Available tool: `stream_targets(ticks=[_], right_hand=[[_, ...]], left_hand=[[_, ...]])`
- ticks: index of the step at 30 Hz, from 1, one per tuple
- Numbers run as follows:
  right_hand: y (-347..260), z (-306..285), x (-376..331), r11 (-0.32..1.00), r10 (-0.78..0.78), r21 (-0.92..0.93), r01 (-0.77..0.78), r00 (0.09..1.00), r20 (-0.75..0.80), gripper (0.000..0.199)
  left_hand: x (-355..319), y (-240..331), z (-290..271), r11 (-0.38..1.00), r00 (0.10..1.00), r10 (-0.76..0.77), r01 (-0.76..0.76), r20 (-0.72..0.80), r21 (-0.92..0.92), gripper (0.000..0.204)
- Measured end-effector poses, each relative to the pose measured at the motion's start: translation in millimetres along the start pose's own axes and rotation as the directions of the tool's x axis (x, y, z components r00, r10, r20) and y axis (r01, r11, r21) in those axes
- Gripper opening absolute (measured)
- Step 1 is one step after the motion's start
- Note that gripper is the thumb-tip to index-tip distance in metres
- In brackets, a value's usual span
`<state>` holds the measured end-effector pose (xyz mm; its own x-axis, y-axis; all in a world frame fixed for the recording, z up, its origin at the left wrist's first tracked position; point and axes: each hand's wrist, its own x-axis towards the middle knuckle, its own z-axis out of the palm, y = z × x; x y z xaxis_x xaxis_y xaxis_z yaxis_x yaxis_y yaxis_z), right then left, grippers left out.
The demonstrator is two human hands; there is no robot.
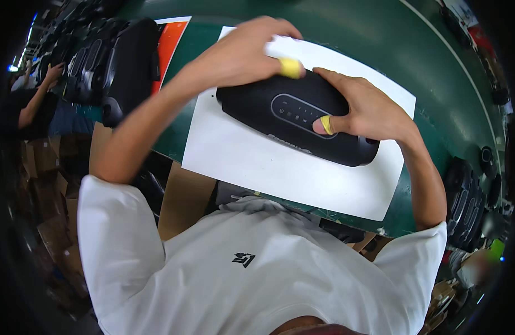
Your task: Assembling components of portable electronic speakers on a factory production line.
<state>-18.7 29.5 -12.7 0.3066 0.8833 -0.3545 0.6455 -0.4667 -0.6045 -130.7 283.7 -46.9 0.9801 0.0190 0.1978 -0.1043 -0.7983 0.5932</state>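
A black, rounded portable speaker (252, 109) with an oval button panel on top lies slanted on a white sheet (235, 162). My right hand (369, 106) grips its right end, with the yellow-taped thumb on top beside the panel and the fingers over the far edge. My left hand (249, 53) is over the speaker's far left edge, slightly blurred. Its thumb, also wrapped in yellow tape, is spread from the fingers, which reach beyond the far side. White shows between that thumb and the fingers.
The sheet rests on a green worktable (358, 25). More black speakers (129, 67) stand at the left beside an orange-red printed sheet (171, 47); others (464, 201) are at the right. An open carton (184, 195) is below the table edge. Another person's hand (54, 72) shows far left.
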Motion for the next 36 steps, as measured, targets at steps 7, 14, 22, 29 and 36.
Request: stream_targets(ticks=[7, 14, 22, 29, 36], right_hand=[[71.3, -21.5, 32.1, 0.880, 0.122, 0.460, -0.122, 0.992, 0.029, 0.104], [97.8, 19.1, 2.1, 0.540, 0.158, 0.838, -0.080, 0.987, -0.008, 0.108], [84.6, 117.2, -67.2, 0.188, 0.081, 0.930, 0.315, 0.939, -0.334, 0.102], [54.9, 163.2, -73.0, 0.101, 0.125, 0.983, 0.154, 0.978, -0.166, 0.055], [28.1, 175.3, -112.8, -0.099, 0.071, 0.995, -0.025, 0.997, 0.032, 0.050]], left_hand=[[-139.0, -25.4, 60.3, 0.306, 0.713, -0.636, 0.583, 0.294, -0.753, 0.072], [-74.1, 54.2, 92.8, 0.154, 0.842, -0.441, 0.411, 0.310, -0.899, 0.098], [-50.7, 76.0, 57.4, 0.468, 0.961, -0.258, 0.214, 0.099, -0.857, 0.095], [-11.0, 95.5, 30.1, 0.948, 0.949, 0.175, -0.091, 0.261, -0.305, 0.118], [-11.4, 99.0, 49.9, 0.979, 0.907, 0.204, -0.184, 0.368, -0.088, 0.111]])
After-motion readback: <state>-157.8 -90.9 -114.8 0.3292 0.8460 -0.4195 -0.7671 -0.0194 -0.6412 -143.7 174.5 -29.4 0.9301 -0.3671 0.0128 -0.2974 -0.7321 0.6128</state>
